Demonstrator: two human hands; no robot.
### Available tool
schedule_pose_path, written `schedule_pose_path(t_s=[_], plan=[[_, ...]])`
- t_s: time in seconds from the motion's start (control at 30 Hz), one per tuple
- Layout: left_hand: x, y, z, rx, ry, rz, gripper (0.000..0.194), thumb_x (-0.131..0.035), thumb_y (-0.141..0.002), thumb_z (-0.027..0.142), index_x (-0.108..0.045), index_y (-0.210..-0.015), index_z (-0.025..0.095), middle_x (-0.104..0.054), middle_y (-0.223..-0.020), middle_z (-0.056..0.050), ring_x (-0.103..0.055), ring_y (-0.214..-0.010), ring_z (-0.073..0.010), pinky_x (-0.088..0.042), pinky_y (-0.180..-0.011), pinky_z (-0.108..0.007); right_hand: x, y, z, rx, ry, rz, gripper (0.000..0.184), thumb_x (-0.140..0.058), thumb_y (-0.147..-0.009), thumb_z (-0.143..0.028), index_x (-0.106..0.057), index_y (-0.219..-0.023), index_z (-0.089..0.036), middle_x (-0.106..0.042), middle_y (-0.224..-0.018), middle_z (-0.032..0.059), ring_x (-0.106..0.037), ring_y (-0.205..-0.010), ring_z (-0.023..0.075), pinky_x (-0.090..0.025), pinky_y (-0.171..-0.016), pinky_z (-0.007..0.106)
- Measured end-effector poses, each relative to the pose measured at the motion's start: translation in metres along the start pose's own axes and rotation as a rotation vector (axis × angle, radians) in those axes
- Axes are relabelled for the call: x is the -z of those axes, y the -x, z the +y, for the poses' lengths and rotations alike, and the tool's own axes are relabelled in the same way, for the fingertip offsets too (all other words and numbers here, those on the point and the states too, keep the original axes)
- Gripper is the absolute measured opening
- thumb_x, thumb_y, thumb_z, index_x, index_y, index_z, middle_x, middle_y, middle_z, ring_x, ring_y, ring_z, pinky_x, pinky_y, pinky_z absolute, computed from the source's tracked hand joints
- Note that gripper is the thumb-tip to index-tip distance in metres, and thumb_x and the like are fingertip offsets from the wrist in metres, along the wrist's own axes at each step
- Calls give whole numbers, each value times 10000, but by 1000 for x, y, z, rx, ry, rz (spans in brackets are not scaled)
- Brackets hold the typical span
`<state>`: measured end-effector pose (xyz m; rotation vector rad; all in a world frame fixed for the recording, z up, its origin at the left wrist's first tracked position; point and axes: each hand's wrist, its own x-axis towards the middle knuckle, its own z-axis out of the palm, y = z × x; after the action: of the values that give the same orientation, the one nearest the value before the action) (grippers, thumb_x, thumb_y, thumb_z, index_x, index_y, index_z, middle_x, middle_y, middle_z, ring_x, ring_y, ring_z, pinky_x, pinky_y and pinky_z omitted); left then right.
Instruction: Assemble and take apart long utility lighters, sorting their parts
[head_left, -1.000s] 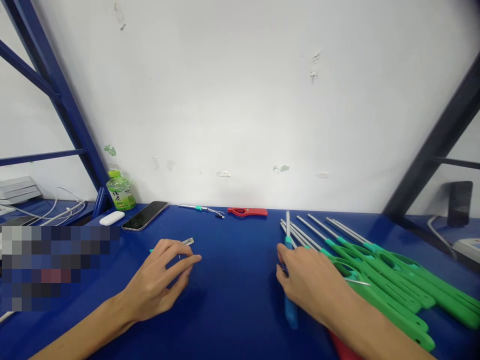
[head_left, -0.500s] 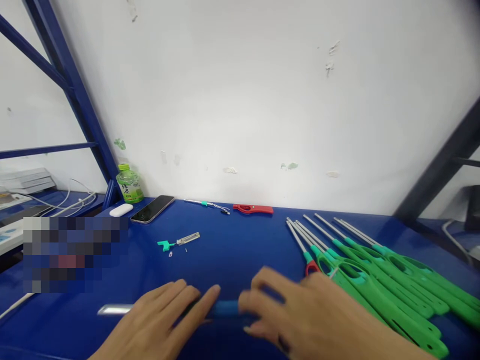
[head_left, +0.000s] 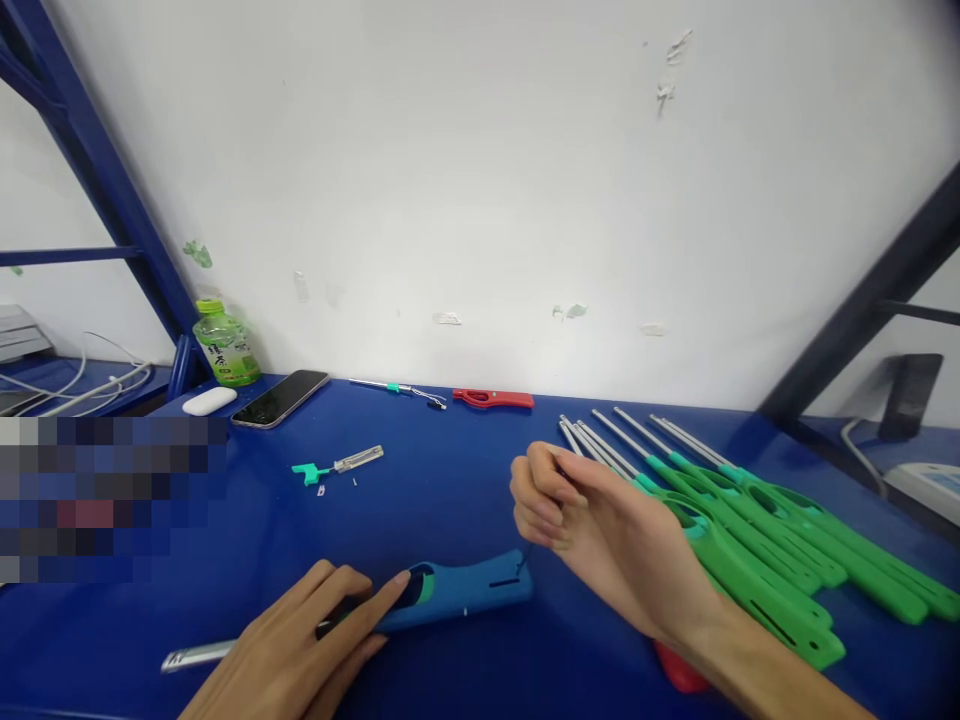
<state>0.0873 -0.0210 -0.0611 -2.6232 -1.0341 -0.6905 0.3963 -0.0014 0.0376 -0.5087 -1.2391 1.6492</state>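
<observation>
A blue long-necked lighter lies across the front of the table, its metal tube pointing left. My left hand is closed around its neck and trigger opening, with the index finger along the trigger. Just above and right of the lighter's handle end is my right hand, its fingers curled in. A thin dark line shows between those fingers and the handle end; what it is stays unclear. Several green long-necked lighters lie right of my right hand, and a red handle is partly hidden beneath my wrist.
Farther back are a red lighter body, a metal tube with wires, and a clear part with a green piece. A phone, white case and green bottle stand back left, near the wall.
My right hand has come off the blue lighter's handle, lifting up and turning, so the handle now shows. My left hand stays on the lighter. The view has shifted slightly.
</observation>
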Motion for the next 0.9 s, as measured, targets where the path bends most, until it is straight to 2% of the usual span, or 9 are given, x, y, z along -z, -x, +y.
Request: schedule_pose_path(t_s=[0.13,0.37,0.5,0.57,0.63,0.7,0.77,0.83,0.9], plan=[[-1,2,-1,4,11,6,460,-465,-1134,350,-526,-1589,339,-764,-1207,-28,-742,-1052,-180,-604,-979,-255,6,0,4,20,73,-6,411,-459,-1072,-456,-376,-730,-244,-352,-744,-21,-240,-650,168,-295,-630,329],[1,4,1,24,11,-4,442,-479,-1135,400,-547,-1570,363,-761,-1223,-3,-747,-1068,-162,-591,-1023,-247,11,2,6,73,216,35,414,-371,-1097,-471,-358,-743,-257,-362,-745,-24,-279,-637,166,-340,-612,326],[5,-1,2,43,22,2,451,-492,-1128,445,-552,-1566,357,-738,-1288,-13,-745,-1097,-150,-608,-957,-196,16,7,4,171,466,93,385,-527,-1101,-467,-644,-823,-228,-528,-894,18,-479,-809,179,-417,-766,325],[5,-5,2,32,10,12,456,-516,-1119,449,-550,-1566,364,-745,-1281,-9,-754,-1092,-155,-618,-953,-208,19,9,4,261,707,174,226,-634,-1072,-381,-770,-941,-258,-600,-965,21,-536,-862,170,-436,-805,311],[4,-8,3,20,-6,45,466,-529,-1114,465,-544,-1570,370,-762,-1241,0,-769,-1065,-164,-630,-960,-240,21,11,3,343,896,266,59,-763,-994,-341,-812,-1007,-310,-650,-943,1,-579,-824,161,-477,-786,305],[3,-10,5,29,-8,69,475,-529,-1112,483,-542,-1573,366,-771,-1217,1,-781,-1042,-167,-638,-967,-260,22,12,3,354,885,324,162,-869,-898,-320,-826,-1054,-334,-694,-904,-11,-633,-817,167,-529,-783,310],[1,-10,6,44,-1,87,472,-523,-1113,494,-552,-1565,364,-772,-1205,0,-788,-1030,-163,-645,-958,-258,21,13,1,272,752,260,200,-863,-902,-313,-829,-1099,-321,-744,-904,-1,-685,-831,177,-570,-757,309],[0,-10,7,51,0,89,462,-524,-1112,494,-562,-1555,368,-770,-1198,1,-792,-1027,-157,-653,-936,-246,20,14,-2,161,640,112,146,-753,-995,-312,-821,-1123,-294,-790,-970,25,-715,-853,174,-585,-717,288],[-1,-9,6,51,-7,88,457,-523,-1113,493,-565,-1550,365,-767,-1192,-4,-794,-1024,-153,-658,-922,-245,19,14,-6,117,627,17,186,-627,-1076,-324,-802,-1127,-284,-796,-1032,35,-703,-852,151,-575,-701,260]])
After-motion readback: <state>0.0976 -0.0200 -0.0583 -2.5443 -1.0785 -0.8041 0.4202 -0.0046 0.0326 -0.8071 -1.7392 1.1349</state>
